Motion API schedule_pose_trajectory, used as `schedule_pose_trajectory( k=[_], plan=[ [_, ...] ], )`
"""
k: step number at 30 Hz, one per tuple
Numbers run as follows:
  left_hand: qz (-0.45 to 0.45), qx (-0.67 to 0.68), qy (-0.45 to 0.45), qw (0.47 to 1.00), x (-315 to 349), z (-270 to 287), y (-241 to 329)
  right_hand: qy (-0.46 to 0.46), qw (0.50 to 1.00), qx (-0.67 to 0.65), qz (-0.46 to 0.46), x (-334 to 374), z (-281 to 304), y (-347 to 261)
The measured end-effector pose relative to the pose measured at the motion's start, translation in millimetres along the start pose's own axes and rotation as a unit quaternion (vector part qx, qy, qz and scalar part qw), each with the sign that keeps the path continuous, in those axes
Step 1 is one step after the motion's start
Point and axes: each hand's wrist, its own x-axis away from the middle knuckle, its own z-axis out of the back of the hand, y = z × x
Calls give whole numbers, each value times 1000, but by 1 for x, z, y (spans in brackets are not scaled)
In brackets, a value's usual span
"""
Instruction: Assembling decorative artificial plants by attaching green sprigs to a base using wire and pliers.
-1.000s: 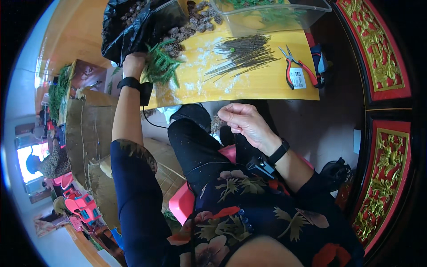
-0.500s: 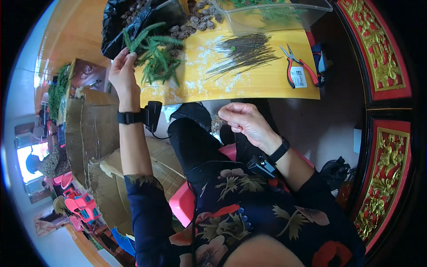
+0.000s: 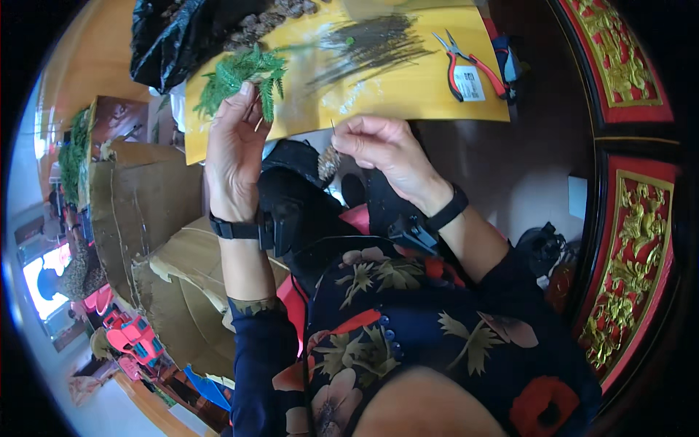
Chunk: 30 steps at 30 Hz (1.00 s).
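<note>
My left hand [image 3: 237, 149] is raised at the table's near left edge, thumb and fingers pinched on a green fern-like sprig [image 3: 271, 81]. Behind that sprig lies a pile of similar greenery [image 3: 217, 86], and the two partly overlap. My right hand [image 3: 389, 153], in front of the table edge, pinches a thin dark wire. A brown pine cone [image 3: 329, 163] with pale tips hangs just below those fingertips; where it joins the wire is hidden. The two hands are apart.
The yellow table [image 3: 408, 105] carries a heap of thin dark wires [image 3: 375, 40], red-handled pliers [image 3: 475, 69] and several pine cones [image 3: 258, 28]. A black plastic bag [image 3: 164, 47] stands far left. Torn cardboard [image 3: 149, 211] is at my left, a carved gold-and-red panel [image 3: 622, 262] right.
My left hand has come nearer and to the right with a sprig off the pile. My right hand has risen slightly, and the pine cone below it now shows clearly. The view has shifted.
</note>
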Motion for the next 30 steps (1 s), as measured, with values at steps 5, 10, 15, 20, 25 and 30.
schedule_pose_trajectory(
  k=[5, 10, 15, 20, 25, 30],
  plan=[
    [-29, -37, -40, 998, 29, -12, -30, -43, 994, -99, 19, -3, 10, -5],
    [-58, -38, -27, 997, 44, -22, -49, -70, 984, -165, 11, -4, 16, -4],
    [-42, -25, -24, 999, 50, -21, -57, -92, 977, -189, 17, -5, 20, -4],
    [-146, -70, 8, 987, 59, -28, -62, -133, 944, -301, 5, -6, 25, -1],
    [-486, -341, 69, 802, 67, -43, -65, -114, 944, -311, -4, -7, 23, 1],
    [-502, -596, -23, 626, 66, -37, -51, -155, 932, -327, 2, -7, 28, 2]
  ],
)
